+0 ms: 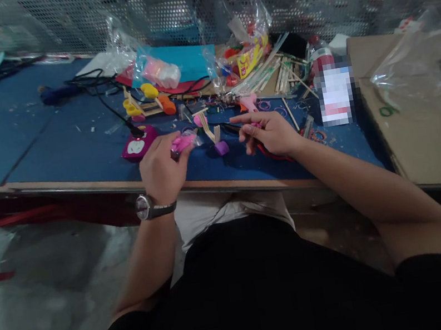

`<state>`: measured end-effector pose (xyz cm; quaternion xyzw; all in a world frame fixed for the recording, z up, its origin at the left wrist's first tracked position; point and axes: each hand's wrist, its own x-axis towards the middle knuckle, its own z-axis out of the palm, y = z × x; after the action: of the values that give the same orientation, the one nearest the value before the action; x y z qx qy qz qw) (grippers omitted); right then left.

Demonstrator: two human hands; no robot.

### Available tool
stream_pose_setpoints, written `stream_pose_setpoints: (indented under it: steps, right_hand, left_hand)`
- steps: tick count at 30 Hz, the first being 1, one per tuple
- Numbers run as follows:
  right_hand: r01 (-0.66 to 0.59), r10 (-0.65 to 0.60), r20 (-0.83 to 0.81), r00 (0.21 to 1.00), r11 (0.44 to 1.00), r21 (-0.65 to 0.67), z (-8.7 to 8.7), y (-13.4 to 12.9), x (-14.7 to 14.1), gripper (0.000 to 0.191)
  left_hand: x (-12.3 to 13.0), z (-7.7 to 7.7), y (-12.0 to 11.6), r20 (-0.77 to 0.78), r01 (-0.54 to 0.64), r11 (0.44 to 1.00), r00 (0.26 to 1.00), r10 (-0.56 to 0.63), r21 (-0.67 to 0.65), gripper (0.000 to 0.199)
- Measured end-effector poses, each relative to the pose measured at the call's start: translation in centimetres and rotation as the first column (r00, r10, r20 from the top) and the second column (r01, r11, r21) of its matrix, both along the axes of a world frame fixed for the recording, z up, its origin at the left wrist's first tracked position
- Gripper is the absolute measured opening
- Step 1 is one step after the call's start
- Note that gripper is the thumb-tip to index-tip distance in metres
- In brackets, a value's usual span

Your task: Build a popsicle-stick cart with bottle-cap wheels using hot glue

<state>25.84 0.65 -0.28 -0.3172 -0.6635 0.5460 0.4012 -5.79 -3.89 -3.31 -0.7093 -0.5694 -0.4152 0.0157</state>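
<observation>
My left hand (163,160), with a watch on its wrist, is closed on a pink lump (183,143) that looks like modelling clay in clear plastic wrap. My right hand (268,133) has its index finger stretched out. A small bit of pink (256,124) shows between its thumb and fingers, partly hidden. Between the hands stands a small wooden-stick model (209,128) with a purple clay block (221,148) at its near end and pink clay at its far end. A purple power socket (139,146) with a plugged-in cord lies just left of my left hand.
Behind are another stick model (145,109) with yellow and orange clay, a pink glue gun (249,103), loose sticks (284,72) and plastic bags (163,73). To the right are a bottle (319,53), a blurred-out phone (336,96) and cardboard (431,135). The table edge (244,182) runs nearest my body.
</observation>
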Motion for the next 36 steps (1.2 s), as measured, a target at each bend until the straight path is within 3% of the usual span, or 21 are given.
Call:
stream_pose_setpoints:
  steps: [3, 6, 10, 13, 22, 27, 32, 36]
  right_hand:
    - [-0.028, 0.028, 0.025, 0.999, 1.0, 0.01, 0.2, -0.4, 0.1, 0.067]
    - [-0.028, 0.019, 0.059, 0.998, 0.985, 0.168, 0.4, -0.8, 0.3, 0.061]
    - [-0.054, -0.008, 0.126, 0.992, 0.876, 0.48, 0.8, -1.2, 0.2, 0.038]
    - [-0.119, 0.039, 0.148, 0.988, 0.804, 0.583, 0.8, -1.4, -0.1, 0.027]
    - [-0.161, 0.151, 0.068, 0.986, 0.78, 0.605, 0.8, -1.4, -0.1, 0.026]
    - [-0.217, 0.192, 0.103, 0.976, 0.824, 0.523, 0.8, -1.5, -0.1, 0.031]
    - [-0.169, 0.15, 0.077, 0.986, 0.863, 0.476, 0.5, -1.6, -0.2, 0.029]
    - [-0.11, 0.082, 0.078, 0.994, 0.845, 0.523, 0.8, -1.8, -0.4, 0.038]
  left_hand:
    - [0.6, 0.1, -1.0, 0.035, 0.037, 0.998, 0.999, -0.039, 0.059, 0.035]
    - [1.4, 0.7, -2.3, 0.102, 0.09, 0.983, 0.989, -0.107, 0.16, 0.036]
    - [3.0, 1.4, -4.4, 0.236, 0.222, 0.954, 0.934, -0.267, 0.202, 0.034]
    - [4.2, 1.5, -5.6, 0.311, 0.317, 0.927, 0.877, -0.366, 0.199, 0.034]
    - [5.8, 1.6, -5.6, 0.332, 0.364, 0.914, 0.852, -0.404, 0.18, 0.037]
    - [6.3, 2.3, -5.8, 0.258, 0.334, 0.923, 0.89, -0.376, 0.193, 0.032]
    - [7.0, 2.9, -5.9, 0.178, 0.336, 0.922, 0.912, -0.369, 0.193, 0.024]
    - [7.2, 2.8, -5.7, 0.205, 0.34, 0.926, 0.907, -0.369, 0.164, 0.028]
